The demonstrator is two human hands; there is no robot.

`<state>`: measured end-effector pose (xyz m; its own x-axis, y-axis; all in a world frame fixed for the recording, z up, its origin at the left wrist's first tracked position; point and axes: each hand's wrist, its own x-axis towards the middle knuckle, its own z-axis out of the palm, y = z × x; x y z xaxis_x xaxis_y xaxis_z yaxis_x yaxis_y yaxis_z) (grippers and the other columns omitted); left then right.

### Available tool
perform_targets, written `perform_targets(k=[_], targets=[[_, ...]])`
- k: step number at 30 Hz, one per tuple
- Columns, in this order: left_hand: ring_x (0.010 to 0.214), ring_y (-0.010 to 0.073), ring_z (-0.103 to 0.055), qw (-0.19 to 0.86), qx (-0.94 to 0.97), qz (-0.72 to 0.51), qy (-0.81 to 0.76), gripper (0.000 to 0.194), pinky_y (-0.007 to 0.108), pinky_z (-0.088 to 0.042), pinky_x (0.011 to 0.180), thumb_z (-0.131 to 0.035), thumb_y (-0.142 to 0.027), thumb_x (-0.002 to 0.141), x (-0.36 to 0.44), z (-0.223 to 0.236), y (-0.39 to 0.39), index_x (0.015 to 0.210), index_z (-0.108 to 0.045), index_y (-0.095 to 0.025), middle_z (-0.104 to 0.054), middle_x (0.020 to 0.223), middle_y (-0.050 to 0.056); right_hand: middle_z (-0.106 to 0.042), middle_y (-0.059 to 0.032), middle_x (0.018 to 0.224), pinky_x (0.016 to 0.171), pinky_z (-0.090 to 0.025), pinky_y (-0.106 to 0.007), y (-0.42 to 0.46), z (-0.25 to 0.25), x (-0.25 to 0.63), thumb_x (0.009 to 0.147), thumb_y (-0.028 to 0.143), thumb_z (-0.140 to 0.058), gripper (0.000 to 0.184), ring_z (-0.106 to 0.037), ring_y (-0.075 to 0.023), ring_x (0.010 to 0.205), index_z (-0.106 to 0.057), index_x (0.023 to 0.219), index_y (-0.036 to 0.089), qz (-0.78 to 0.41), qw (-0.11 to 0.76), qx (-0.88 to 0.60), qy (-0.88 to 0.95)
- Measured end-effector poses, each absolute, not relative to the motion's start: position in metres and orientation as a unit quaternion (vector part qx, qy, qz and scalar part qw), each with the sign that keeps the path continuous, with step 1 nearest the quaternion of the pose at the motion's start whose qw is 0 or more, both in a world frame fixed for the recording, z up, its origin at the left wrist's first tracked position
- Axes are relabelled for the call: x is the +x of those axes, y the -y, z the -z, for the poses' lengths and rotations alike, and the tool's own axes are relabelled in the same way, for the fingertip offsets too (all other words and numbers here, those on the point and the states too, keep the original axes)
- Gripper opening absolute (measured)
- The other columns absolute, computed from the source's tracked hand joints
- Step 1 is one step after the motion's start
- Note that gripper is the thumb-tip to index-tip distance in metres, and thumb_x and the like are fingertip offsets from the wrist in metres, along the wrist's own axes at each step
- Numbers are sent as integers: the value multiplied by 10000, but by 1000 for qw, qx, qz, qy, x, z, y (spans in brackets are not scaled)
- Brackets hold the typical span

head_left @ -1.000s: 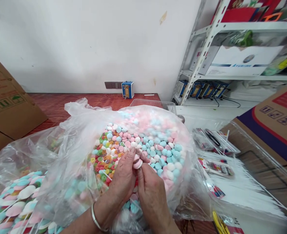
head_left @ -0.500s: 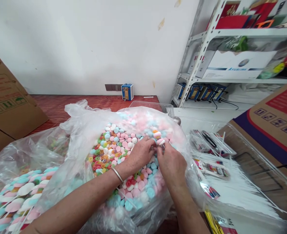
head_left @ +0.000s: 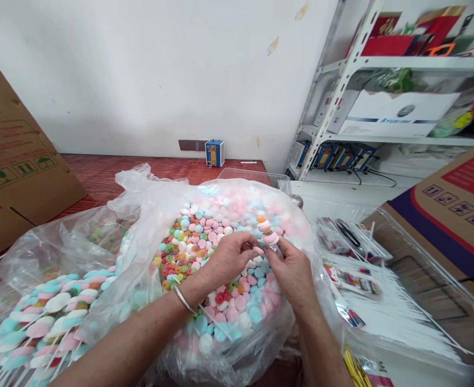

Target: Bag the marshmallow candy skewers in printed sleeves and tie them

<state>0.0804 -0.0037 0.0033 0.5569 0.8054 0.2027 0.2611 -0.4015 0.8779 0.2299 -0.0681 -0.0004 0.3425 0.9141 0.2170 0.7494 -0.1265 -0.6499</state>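
Note:
Over a big clear plastic bag (head_left: 140,201) full of marshmallows (head_left: 221,317) and gummy rings (head_left: 172,263), my two hands are close together. My right hand (head_left: 295,271) pinches the stick of a candy skewer (head_left: 267,232), threaded with an orange gummy at the tip and pink and white marshmallows below. Beside it, my left hand (head_left: 229,258), with a bangle on its wrist, has a pink marshmallow (head_left: 258,251) between thumb and fingers. White sticks (head_left: 215,318) lie on the sweets beneath my left wrist. At lower left, many finished-looking marshmallow skewers (head_left: 55,312) lie bundled in plastic.
Cardboard boxes stand at left (head_left: 23,145) and right (head_left: 454,204). A clear bin (head_left: 410,317) on the right contains white paper sticks and small packets (head_left: 353,282). Behind are a blue device (head_left: 215,153) on the red-brown table (head_left: 152,165), a wall and metal shelving (head_left: 342,80).
My left hand has drawn slightly back from the skewer, and a pink marshmallow now shows in its fingers. More of the skewer is visible in my right hand. The whole view has shifted slightly.

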Motion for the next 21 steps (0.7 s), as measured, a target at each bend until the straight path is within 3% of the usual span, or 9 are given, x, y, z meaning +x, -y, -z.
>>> perform_targets(k=[4, 11, 13, 17, 21], targets=[[672, 139, -573, 488, 711, -358, -357, 157, 256, -443, 634, -696, -328, 844, 69, -6, 18, 828, -645, -180, -631, 714, -16, -642, 15, 739, 611, -395, -232, 79, 7, 224, 882, 421, -570, 277, -534, -153, 674, -682, 839, 171, -229, 480, -645, 549], [687, 128, -594, 501, 663, -411, -374, 205, 241, -474, 635, -735, -282, 801, 60, -10, 31, 962, -640, -196, -638, 747, -27, -639, 17, 763, 683, -441, -254, 86, 1, 207, 833, 389, -692, 269, -552, -158, 727, -710, 993, 173, -390, 558, -546, 489], [695, 133, -594, 519, 655, -408, -368, 257, 250, -488, 640, -747, -303, 794, 58, -10, 34, 1011, -672, -188, -639, 753, -15, -590, 36, 682, 629, -433, -248, 86, 3, 204, 823, 397, -713, 286, -511, -136, 635, -708, 1006, 178, -426, 592, -517, 448], [800, 162, -630, 573, 624, -404, -345, 316, 290, -537, 733, -781, -300, 765, 53, -7, 38, 1047, -718, -173, -674, 861, 33, -380, 105, 541, 417, -195, -201, 88, 8, 199, 801, 448, -749, 317, -215, -59, 442, -668, 918, 165, -503, 628, -479, 351], [869, 183, -673, 572, 607, -434, -339, 282, 313, -558, 788, -783, -296, 762, 51, -6, 42, 1009, -724, -172, -697, 987, 66, -334, 120, 542, 406, -118, -199, 89, 12, 192, 776, 459, -778, 364, -155, -48, 449, -642, 928, 158, -537, 644, -449, 309]])
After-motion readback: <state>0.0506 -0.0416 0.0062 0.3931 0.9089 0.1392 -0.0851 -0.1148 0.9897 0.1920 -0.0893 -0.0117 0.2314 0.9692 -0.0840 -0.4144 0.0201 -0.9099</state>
